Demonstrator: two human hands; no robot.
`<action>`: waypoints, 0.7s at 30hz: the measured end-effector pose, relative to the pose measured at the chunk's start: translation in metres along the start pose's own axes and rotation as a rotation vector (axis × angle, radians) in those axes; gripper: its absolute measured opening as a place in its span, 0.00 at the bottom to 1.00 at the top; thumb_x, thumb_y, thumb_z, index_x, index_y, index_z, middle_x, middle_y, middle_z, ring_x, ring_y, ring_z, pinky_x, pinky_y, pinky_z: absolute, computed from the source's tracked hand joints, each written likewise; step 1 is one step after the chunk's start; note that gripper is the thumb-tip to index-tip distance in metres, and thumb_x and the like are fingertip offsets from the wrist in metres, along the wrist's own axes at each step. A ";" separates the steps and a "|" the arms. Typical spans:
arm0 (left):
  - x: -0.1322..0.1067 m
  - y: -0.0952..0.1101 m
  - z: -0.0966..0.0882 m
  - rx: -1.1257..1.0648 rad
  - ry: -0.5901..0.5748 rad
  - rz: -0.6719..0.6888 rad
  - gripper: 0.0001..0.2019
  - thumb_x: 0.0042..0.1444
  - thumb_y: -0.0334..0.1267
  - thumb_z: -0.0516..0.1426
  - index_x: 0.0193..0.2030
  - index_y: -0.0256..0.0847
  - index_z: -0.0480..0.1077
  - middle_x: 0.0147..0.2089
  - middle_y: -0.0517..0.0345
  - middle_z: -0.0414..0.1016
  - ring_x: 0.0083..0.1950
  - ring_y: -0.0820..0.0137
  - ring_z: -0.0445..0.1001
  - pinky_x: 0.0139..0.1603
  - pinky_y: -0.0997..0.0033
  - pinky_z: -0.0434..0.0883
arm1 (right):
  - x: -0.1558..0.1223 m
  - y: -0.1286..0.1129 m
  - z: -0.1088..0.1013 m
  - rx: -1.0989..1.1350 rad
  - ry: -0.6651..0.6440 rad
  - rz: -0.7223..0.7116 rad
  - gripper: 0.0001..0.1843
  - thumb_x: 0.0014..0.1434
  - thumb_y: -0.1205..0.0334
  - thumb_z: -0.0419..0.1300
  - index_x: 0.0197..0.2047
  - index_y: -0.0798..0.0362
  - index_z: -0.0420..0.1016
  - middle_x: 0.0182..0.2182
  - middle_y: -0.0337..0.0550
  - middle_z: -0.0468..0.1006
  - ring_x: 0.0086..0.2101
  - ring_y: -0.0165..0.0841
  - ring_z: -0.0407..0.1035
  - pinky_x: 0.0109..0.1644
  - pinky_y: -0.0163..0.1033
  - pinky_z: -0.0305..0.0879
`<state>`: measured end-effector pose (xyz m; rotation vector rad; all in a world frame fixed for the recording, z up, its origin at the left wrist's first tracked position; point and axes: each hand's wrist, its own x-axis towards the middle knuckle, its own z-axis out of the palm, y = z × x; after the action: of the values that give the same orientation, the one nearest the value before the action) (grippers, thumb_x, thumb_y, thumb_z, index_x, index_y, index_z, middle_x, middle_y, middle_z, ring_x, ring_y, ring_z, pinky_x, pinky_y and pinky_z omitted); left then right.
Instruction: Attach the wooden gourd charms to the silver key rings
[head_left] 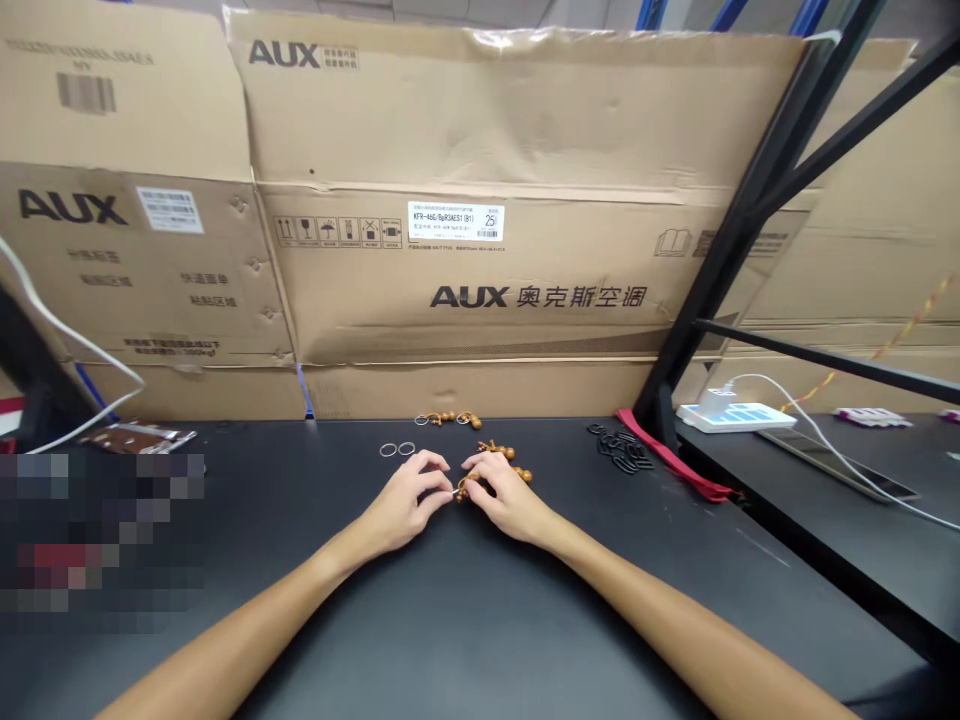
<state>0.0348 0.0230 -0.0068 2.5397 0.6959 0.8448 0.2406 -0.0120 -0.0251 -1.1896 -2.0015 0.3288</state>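
My right hand pinches the near end of a string of small gourd-shaped wooden beads, and the string runs away from my fingers to the far right. The fingertips of my left hand curl in beside that same spot, and my fingers hide whether they touch the string. Two thin metal rings lie beyond my left hand. A second short string of wooden beads rests near the table's far edge.
The black tabletop ends at stacked AUX cardboard boxes. Black plastic clips and a red strap lie to the right. A black metal shelf frame stands there, beside a white power strip and a phone.
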 end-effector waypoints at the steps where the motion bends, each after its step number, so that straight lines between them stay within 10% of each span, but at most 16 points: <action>1: 0.001 0.000 -0.001 -0.020 0.001 -0.020 0.09 0.63 0.37 0.52 0.34 0.40 0.71 0.49 0.55 0.66 0.46 0.69 0.69 0.53 0.66 0.65 | 0.000 0.000 -0.001 0.001 -0.007 -0.001 0.09 0.62 0.64 0.52 0.31 0.52 0.69 0.44 0.49 0.72 0.47 0.37 0.64 0.55 0.49 0.60; 21: 0.003 -0.005 -0.003 -0.109 -0.023 -0.064 0.12 0.62 0.41 0.52 0.31 0.40 0.71 0.45 0.56 0.68 0.44 0.69 0.70 0.50 0.68 0.66 | -0.002 -0.014 -0.008 0.158 -0.090 0.007 0.05 0.57 0.68 0.54 0.36 0.53 0.70 0.30 0.39 0.74 0.30 0.30 0.66 0.38 0.36 0.64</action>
<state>0.0338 0.0294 -0.0059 2.4136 0.7010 0.8076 0.2377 -0.0225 -0.0130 -1.0995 -2.0074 0.5424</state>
